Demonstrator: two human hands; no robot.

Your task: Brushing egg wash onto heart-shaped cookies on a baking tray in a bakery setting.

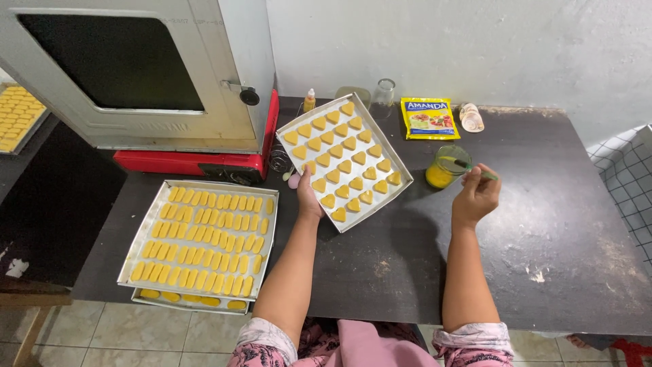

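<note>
The tray [401, 178] of heart-shaped cookies [344, 166] lies on the dark table [543, 224], turned at a slant: its long axis runs from the far left, near the oven, toward the near right. The hearts sit in rows along that slant, points mostly toward the person.

The left hand [307, 194] grips the tray's near-left edge, fingers curled under the rim and thumb on top. The right hand [477, 196] is closed around a thin green brush [483, 173], its tip reaching into a glass [447, 166] of yellow liquid that stands just beside the tray's right edge.

Behind the tray stand a small dropper bottle [309, 100], an empty clear glass [385, 92], a yellow packet [428, 118] and a pale roll [471, 117], all near the wall. To the left, a grey oven [231, 54] on a red base [190, 163] crowds the tray's far-left corner. In front of the oven, a second tray [132, 255] packed with oblong yellow cookies rests on top of another tray [139, 297], well apart from the left hand. A further tray [27, 132] shows at the far-left edge of the view.
</note>
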